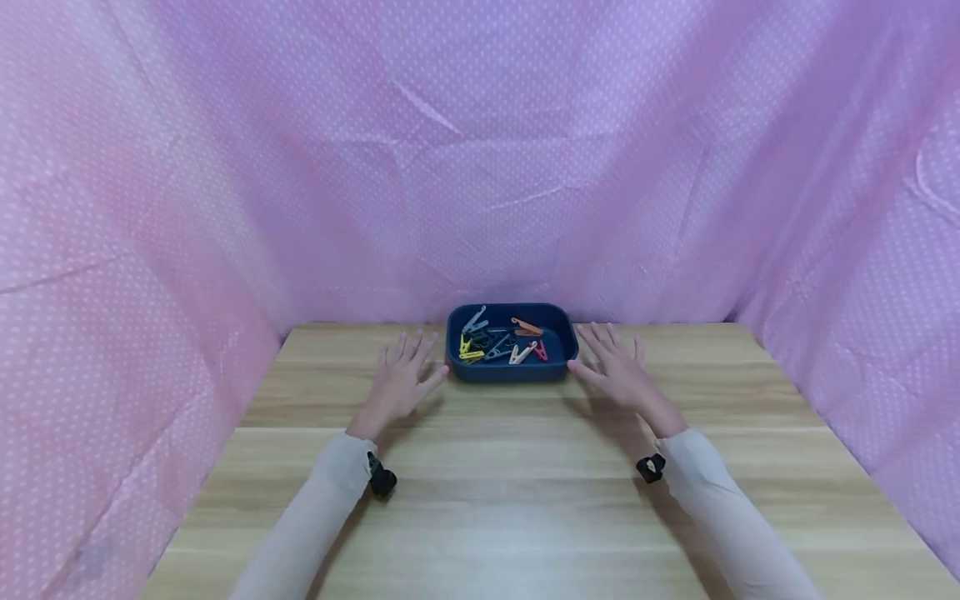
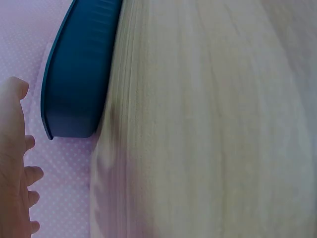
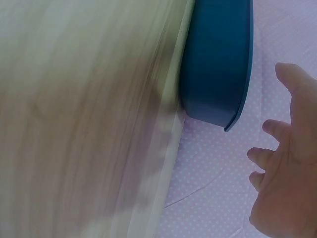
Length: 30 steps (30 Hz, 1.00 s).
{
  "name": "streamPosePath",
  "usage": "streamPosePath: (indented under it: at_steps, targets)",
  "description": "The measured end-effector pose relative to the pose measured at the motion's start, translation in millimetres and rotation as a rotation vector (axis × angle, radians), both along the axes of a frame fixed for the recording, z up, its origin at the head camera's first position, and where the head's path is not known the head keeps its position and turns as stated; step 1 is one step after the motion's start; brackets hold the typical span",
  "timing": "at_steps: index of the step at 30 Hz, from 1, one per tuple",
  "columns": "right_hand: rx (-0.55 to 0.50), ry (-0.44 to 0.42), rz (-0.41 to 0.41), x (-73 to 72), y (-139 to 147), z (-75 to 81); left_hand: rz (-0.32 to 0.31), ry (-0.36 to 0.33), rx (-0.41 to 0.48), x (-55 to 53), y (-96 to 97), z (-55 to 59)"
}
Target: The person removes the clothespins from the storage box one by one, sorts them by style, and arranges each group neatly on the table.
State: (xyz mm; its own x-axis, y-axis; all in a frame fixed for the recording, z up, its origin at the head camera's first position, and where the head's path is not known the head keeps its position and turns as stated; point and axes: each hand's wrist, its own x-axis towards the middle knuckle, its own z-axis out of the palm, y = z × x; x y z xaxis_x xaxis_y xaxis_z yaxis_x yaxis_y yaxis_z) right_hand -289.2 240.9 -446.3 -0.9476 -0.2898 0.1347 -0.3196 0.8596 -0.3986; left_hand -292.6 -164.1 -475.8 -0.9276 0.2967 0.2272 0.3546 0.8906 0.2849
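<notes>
A dark blue rectangular tub stands at the far edge of the table, with several small plastic clothespins inside. Among them are a yellow clothespin, an orange clothespin, a white clothespin, a red clothespin and a pale blue clothespin. Spread-fingered, my left hand hovers beside the tub's left end, thumb toward its wall. On the other side my right hand mirrors it, fingers spread and thumb near the right end. Both wrist views show the tub's outer wall and nothing held.
A light wood-grain table spreads out in front of me. Pink dotted cloth hangs behind the table and along both sides, close behind the tub. Each wrist carries a small black device.
</notes>
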Motion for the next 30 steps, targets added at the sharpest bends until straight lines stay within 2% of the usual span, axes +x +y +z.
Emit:
streamPosePath:
  at_steps: [5,8,9,11,14,16,19,22,24,26,30]
  targets:
    - [-0.042,0.000,0.005,0.2,2.9,0.2,0.003,-0.005,0.008,-0.1,3.0,1.3]
    - [-0.132,-0.010,0.001,0.3,5.4,-0.2,0.013,-0.031,0.099,-0.1,6.5,0.9]
    - [-0.167,-0.004,-0.002,-0.7,6.2,-0.7,0.015,-0.063,0.170,-0.7,8.1,1.9]
    - [-0.247,0.018,-0.007,-3.6,6.6,-0.5,0.021,-0.150,0.376,-2.8,12.0,4.8]
    - [-0.371,0.009,-0.028,-9.7,5.1,1.2,0.050,-0.317,0.768,-10.2,18.4,8.4]
    - [-0.477,-0.045,-0.043,-13.9,2.6,2.9,0.085,-0.414,0.989,-16.1,21.9,9.8]
    - [-0.661,-0.177,-0.087,-21.5,-1.2,3.7,0.138,-0.533,1.199,-26.8,24.3,8.5]
    - [-0.841,-0.290,-0.110,-29.4,-3.5,2.7,0.147,-0.608,1.287,-36.6,23.4,5.5]
    - [-0.929,-0.348,-0.115,-33.1,-3.5,1.2,0.124,-0.642,1.311,-41.5,22.3,2.0]
    - [-0.977,-0.396,-0.116,-34.9,-2.4,-0.7,0.107,-0.667,1.331,-44.0,21.5,-2.0]
    - [-1.001,-0.459,-0.114,-36.7,0.4,-4.2,0.090,-0.703,1.366,-45.8,22.0,-7.5]
